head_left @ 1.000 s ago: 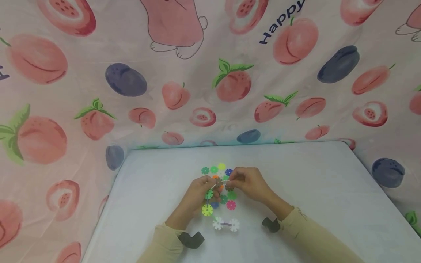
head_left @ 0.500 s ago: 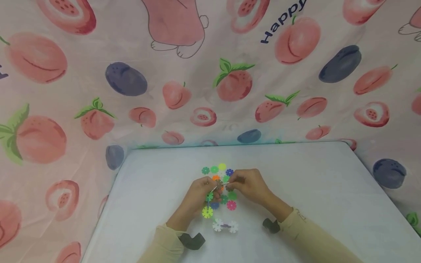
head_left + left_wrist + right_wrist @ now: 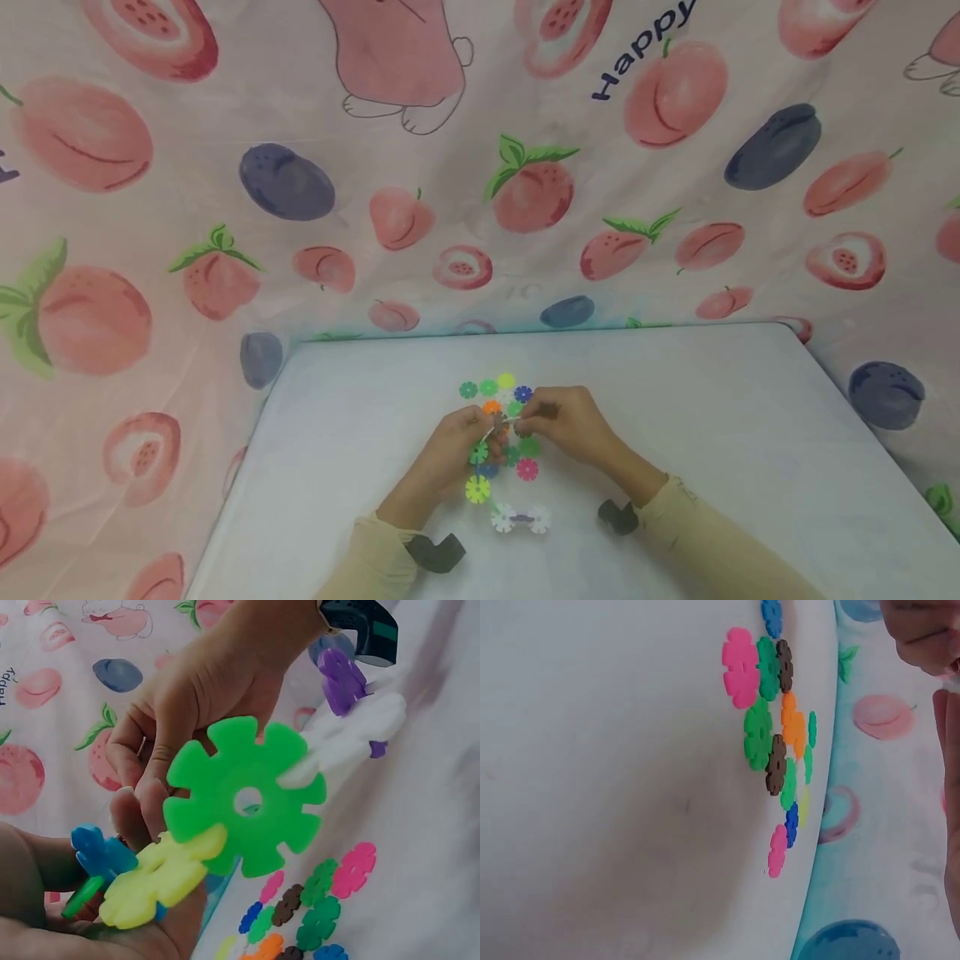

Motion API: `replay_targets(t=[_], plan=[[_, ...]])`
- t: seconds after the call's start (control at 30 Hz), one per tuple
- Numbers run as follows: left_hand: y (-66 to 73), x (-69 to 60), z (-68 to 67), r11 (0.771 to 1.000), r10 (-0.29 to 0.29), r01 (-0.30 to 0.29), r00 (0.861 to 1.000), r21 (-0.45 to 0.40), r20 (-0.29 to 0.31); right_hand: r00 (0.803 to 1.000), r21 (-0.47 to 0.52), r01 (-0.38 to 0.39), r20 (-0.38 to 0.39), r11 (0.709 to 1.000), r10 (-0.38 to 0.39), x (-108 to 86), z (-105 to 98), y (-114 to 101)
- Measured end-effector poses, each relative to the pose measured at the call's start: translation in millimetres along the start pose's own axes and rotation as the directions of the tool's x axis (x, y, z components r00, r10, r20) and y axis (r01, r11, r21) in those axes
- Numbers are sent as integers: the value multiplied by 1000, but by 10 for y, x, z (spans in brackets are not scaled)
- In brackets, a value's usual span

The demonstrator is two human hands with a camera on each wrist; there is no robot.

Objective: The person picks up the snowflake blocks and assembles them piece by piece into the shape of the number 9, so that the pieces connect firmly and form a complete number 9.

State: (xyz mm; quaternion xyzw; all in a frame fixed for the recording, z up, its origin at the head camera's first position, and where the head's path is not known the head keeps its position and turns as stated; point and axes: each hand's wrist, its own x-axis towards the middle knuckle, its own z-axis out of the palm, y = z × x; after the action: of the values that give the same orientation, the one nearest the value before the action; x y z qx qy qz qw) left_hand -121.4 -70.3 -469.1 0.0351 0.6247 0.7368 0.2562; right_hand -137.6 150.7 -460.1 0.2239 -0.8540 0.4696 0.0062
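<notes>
My left hand grips a chain of slotted flower-shaped discs near its upper end, by a brown disc. From there hang a green disc, a yellow disc and, at the bottom, two white discs joined by a purple one. Just to the right, my right hand pinches a thin white piece, seen edge-on, against the brown disc. The left wrist view shows a large green disc close up, joined to a yellow disc and a white one. Fingers hide the joint.
Loose discs lie flat beneath and behind the hands, among them a pink disc, a dark blue disc and an orange disc. The white table ends at a fruit-patterned cloth. Dark bands hang at both wrists.
The chain's lower discs have swung slightly down and to the right. The right hand has shifted a little at the white piece, while the left hand has barely moved.
</notes>
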Motion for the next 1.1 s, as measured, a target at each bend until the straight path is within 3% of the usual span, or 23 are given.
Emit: replay_targets(t=[0.13,0.3,0.43,0.53,0.67,0.77,0.87,1.1], plan=[[34,-12,-20,1000,1,-1,1000,-2,24,998,111,-44,51,993,38,16,-45,21],[46,-16,-63,1000,2,-2,1000,0,7,987,163,-156,59,974,148,60,-123,94],[56,-14,-93,998,-22,21,999,-60,-24,973,74,-230,-8,970,231,118,-186,231],[54,-20,-109,996,-18,16,1000,-86,-22,944,-17,-327,-44,945,326,148,-204,350],[22,-10,-131,998,-11,11,1000,-64,-9,903,-60,-430,-36,901,429,168,-200,475],[-3,2,-139,998,-13,13,1000,-54,0,885,-99,-464,-20,880,465,177,-179,537],[-8,3,-133,998,-8,9,1000,-58,16,879,-159,-472,-7,867,477,187,-147,584],[6,0,-104,998,-17,19,999,-60,27,895,-303,-418,21,856,445,222,-79,610]])
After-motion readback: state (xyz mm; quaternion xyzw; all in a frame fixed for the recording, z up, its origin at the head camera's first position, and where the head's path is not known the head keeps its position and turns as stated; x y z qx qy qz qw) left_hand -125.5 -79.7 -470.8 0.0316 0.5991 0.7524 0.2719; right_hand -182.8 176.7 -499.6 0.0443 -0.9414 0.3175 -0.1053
